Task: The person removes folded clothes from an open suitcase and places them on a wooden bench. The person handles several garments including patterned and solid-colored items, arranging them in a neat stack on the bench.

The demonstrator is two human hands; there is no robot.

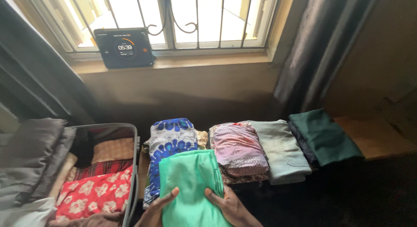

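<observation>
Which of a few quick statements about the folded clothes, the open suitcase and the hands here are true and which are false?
1. Both hands, left hand and right hand, grip the folded light green cloth. True.
2. The open grey suitcase lies right of the clothes piles. False: it lies to their left.
3. A red fabric with white flowers lies in the suitcase. True.
4. The folded dark green garment is the pile nearest the suitcase. False: it is farthest; the blue and white patterned cloth is nearest.
5. The dark tablet with a lit screen lies on the floor. False: it leans on the window sill.
</observation>
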